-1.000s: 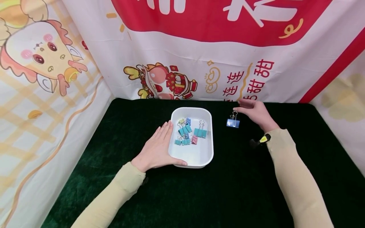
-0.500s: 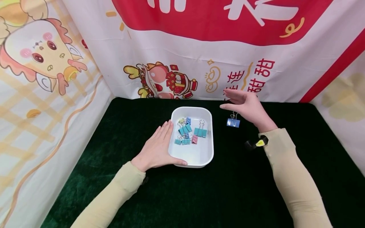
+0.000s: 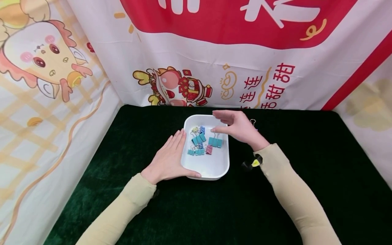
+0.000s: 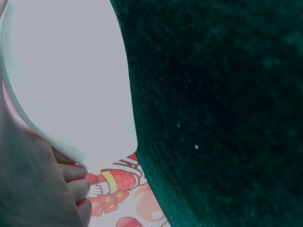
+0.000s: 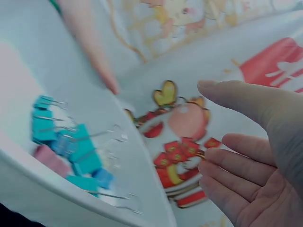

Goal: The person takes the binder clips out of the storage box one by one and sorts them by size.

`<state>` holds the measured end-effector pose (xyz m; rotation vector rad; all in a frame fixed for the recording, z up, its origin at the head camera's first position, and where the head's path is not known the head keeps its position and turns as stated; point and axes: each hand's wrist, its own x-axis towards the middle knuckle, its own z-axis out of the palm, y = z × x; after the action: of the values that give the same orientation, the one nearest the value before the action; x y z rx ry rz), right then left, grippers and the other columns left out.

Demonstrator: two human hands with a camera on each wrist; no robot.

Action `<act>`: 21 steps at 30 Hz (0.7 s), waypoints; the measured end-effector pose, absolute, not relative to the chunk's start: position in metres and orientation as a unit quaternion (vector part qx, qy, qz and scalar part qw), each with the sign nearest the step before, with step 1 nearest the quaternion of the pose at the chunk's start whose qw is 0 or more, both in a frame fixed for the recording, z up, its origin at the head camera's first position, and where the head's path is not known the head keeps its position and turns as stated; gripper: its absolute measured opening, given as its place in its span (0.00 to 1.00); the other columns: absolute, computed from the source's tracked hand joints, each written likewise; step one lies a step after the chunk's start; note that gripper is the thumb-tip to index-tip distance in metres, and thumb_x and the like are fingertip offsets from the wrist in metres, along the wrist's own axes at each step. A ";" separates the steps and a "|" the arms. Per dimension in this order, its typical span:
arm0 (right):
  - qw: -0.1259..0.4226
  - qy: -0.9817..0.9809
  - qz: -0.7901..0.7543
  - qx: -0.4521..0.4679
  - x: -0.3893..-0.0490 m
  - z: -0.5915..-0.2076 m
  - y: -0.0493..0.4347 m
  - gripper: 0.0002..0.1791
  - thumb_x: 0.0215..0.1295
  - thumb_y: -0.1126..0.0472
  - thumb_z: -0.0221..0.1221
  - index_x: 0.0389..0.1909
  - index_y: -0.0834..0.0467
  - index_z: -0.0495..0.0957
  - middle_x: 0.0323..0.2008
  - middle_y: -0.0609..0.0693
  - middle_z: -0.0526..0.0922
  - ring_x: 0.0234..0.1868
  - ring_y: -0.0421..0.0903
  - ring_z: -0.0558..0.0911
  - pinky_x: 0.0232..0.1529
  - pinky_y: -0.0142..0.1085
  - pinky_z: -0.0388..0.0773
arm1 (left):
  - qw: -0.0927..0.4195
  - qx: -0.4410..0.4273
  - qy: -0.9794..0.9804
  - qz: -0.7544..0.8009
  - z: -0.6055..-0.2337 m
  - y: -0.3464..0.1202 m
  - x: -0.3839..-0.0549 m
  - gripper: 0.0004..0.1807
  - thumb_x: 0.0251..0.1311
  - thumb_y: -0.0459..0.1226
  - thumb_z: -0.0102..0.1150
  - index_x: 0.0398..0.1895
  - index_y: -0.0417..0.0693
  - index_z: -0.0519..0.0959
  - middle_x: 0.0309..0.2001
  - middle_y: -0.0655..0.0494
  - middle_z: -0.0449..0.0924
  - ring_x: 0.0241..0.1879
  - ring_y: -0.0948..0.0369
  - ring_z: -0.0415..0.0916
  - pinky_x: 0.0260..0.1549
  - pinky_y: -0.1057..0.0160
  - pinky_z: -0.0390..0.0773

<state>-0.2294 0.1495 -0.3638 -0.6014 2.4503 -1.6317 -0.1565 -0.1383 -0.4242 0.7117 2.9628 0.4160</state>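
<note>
A white plastic tray (image 3: 205, 168) holds several binder clips in teal, blue, pink and yellow. My left hand (image 3: 168, 158) lies along the tray's left side with straight fingers, its thumb on the near rim. Above the far right part of the tray is my right hand (image 3: 237, 127), thumb and fingers spread apart with nothing between them. Just below its thumb in the head view stands a large teal binder clip (image 3: 215, 142). A blue binder clip on the cloth to the right is mostly hidden by the right hand; its wire handle (image 3: 252, 121) shows.
Dark green cloth (image 3: 245, 204) covers the table. A white and red printed curtain (image 3: 183, 51) hangs along its far edge, with more printed cloth on the left (image 3: 46, 119) and right.
My right hand has let go of the blue binder clip, leaving it on the cloth, and has moved left over the tray. The left hand and tray have stayed put.
</note>
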 end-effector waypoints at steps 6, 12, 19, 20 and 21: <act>0.094 0.814 -0.527 -0.226 -0.239 -0.379 0.128 0.34 0.57 0.54 0.76 0.65 0.57 0.79 0.62 0.53 0.80 0.64 0.51 0.78 0.63 0.41 0.74 | 0.032 0.230 0.963 0.135 -0.425 -0.139 -0.158 0.78 0.38 0.83 0.57 0.83 0.47 0.37 0.82 0.51 0.33 0.80 0.56 0.31 0.75 0.52 0.39; 0.115 0.821 -0.521 -0.202 -0.251 -0.382 0.113 0.33 0.59 0.54 0.75 0.65 0.58 0.78 0.60 0.51 0.82 0.63 0.54 0.79 0.61 0.42 0.76 | 0.031 0.232 0.963 0.131 -0.425 -0.139 -0.158 0.79 0.37 0.84 0.53 0.83 0.48 0.35 0.82 0.51 0.33 0.80 0.56 0.31 0.75 0.53 0.38; 0.137 0.830 -0.509 -0.184 -0.260 -0.388 0.098 0.33 0.61 0.52 0.74 0.66 0.58 0.78 0.61 0.53 0.81 0.62 0.50 0.79 0.62 0.44 0.76 | 0.032 0.232 0.964 0.128 -0.424 -0.139 -0.157 0.79 0.36 0.86 0.51 0.83 0.47 0.37 0.82 0.51 0.34 0.80 0.56 0.33 0.75 0.54 0.38; 0.140 0.831 -0.506 -0.182 -0.261 -0.390 0.097 0.33 0.61 0.52 0.74 0.66 0.58 0.77 0.61 0.52 0.82 0.61 0.49 0.80 0.62 0.44 0.76 | 0.031 0.232 0.964 0.129 -0.425 -0.139 -0.157 0.79 0.36 0.85 0.52 0.83 0.46 0.37 0.82 0.50 0.35 0.80 0.56 0.33 0.75 0.54 0.39; 0.144 0.833 -0.504 -0.180 -0.262 -0.392 0.096 0.33 0.61 0.52 0.73 0.66 0.58 0.77 0.60 0.52 0.82 0.61 0.49 0.80 0.62 0.44 0.76 | 0.030 0.232 0.963 0.130 -0.425 -0.139 -0.157 0.79 0.37 0.85 0.53 0.83 0.46 0.38 0.82 0.50 0.35 0.80 0.56 0.33 0.75 0.54 0.39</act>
<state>-0.2619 0.0955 -0.3918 -0.5178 2.3997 -1.4514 -0.1574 -0.1387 -0.4247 0.7163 2.9702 0.4022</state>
